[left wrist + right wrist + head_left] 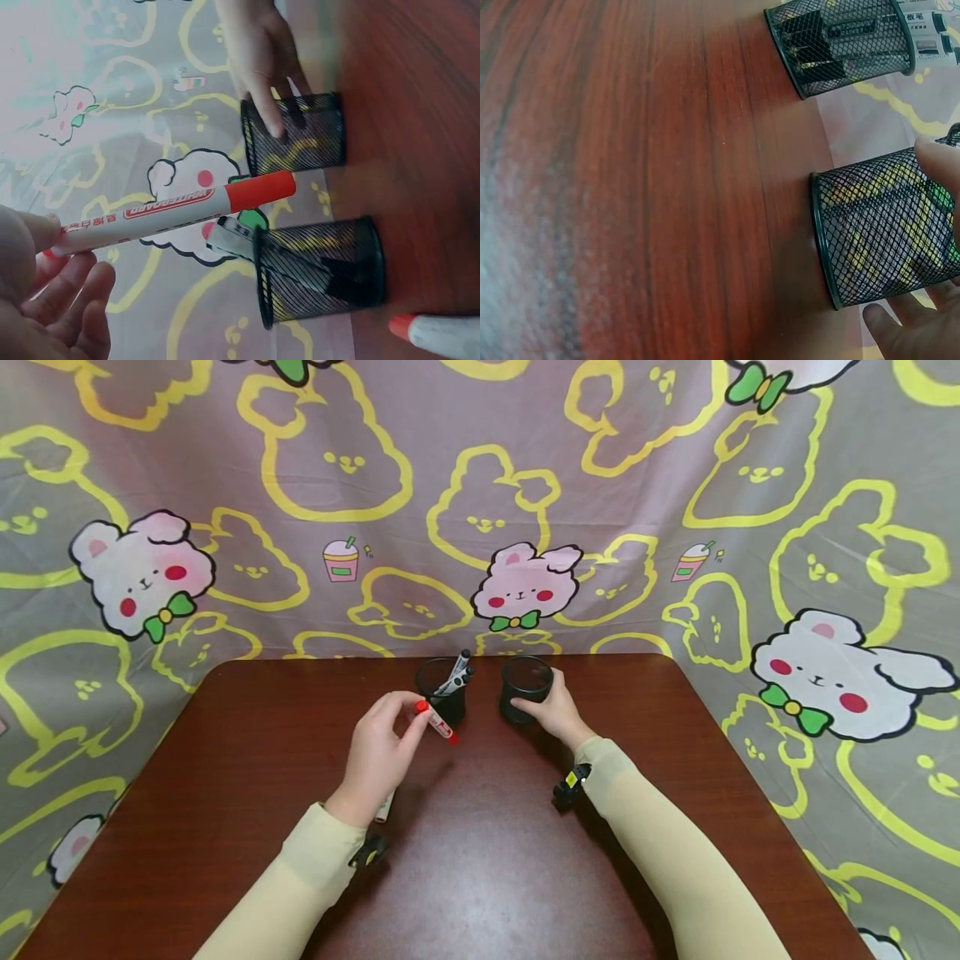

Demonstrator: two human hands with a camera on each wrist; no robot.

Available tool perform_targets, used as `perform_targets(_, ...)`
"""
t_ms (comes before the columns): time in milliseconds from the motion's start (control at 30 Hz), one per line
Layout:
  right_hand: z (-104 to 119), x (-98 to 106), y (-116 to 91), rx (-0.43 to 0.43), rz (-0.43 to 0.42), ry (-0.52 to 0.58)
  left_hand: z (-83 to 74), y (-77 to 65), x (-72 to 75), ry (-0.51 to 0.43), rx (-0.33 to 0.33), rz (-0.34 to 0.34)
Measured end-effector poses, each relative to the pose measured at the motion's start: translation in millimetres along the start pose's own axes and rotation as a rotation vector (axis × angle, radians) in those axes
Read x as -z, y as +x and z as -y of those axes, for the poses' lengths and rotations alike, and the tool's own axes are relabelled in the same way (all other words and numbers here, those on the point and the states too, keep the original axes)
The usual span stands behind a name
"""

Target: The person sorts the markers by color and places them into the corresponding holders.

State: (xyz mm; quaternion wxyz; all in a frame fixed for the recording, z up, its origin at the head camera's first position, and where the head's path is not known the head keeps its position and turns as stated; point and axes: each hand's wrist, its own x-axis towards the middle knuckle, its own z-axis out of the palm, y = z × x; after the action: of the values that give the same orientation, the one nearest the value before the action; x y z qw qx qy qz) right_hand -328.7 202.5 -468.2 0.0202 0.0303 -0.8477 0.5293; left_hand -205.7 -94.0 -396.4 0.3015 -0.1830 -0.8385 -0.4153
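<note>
My left hand (377,750) pinches a white whiteboard marker with a red cap (169,216) by its rear end, holding it in the air just in front of the left black mesh pen cup (322,270). Black-capped markers (455,681) lean inside that cup. My right hand (561,710) grips the other mesh pen cup (885,225) from its right side, thumb on the near wall and fingers round the far side. No pens show in this right cup, which stands upright on the table.
Another red-capped marker (439,335) lies on the brown wooden table (480,860), partly hidden beneath the left hand in the head view. A patterned cloth (420,527) hangs behind the table and along both sides.
</note>
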Motion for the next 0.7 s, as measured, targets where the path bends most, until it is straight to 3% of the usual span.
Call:
perform_targets(300,1,0,-1,0.002,-0.001,0.005,-15.5,18.4,-6.6,-0.127,0.058,-0.137)
perform_targets(700,0,0,1,0.020,-0.004,0.007,-24.1,43.3,-24.1,-0.267,0.147,-0.203)
